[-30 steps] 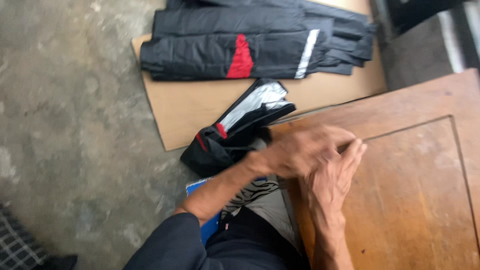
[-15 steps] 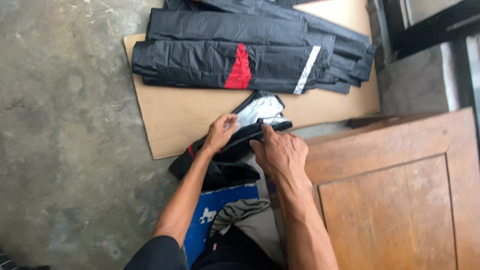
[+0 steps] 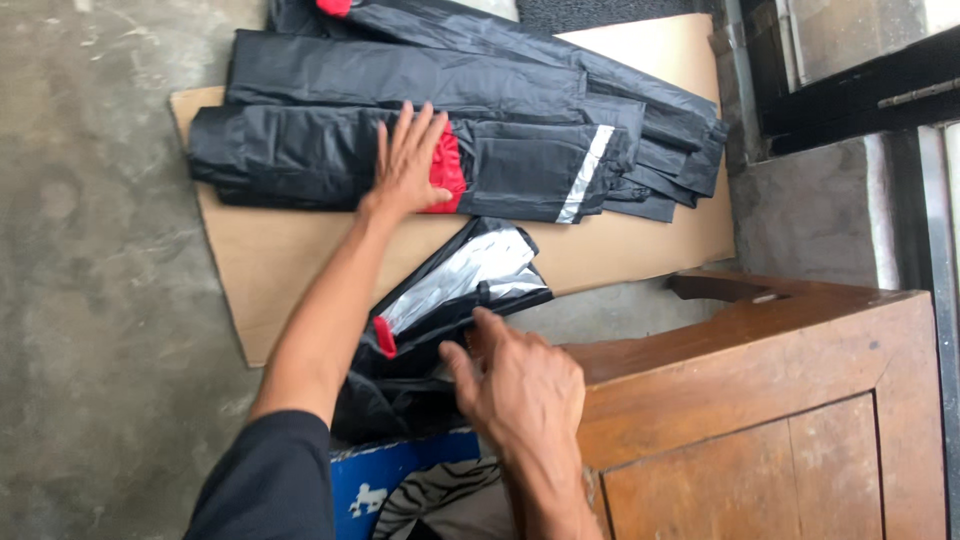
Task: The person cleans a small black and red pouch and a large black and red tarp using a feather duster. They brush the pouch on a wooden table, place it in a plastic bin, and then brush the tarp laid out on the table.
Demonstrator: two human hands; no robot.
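Folded garment, black with red patch and silver stripe, lying flat on cardboard sheet on concrete floor; topmost of a stack of similar black pieces. Left hand pressed flat on it, fingers spread wide, palm over the red patch, gripping nothing. Right hand nearer the body, fingers loosely curled and pinching the edge of a second folded garment, black with silver lining and red tab, resting half on the cardboard and half against the wooden cabinet. Step judged: stacking and flattening, with one piece held down and another taken in hand. Next move likely calls for lifting the second piece clear of the cabinet corner, keeping folds closed, and setting it square on the stack.
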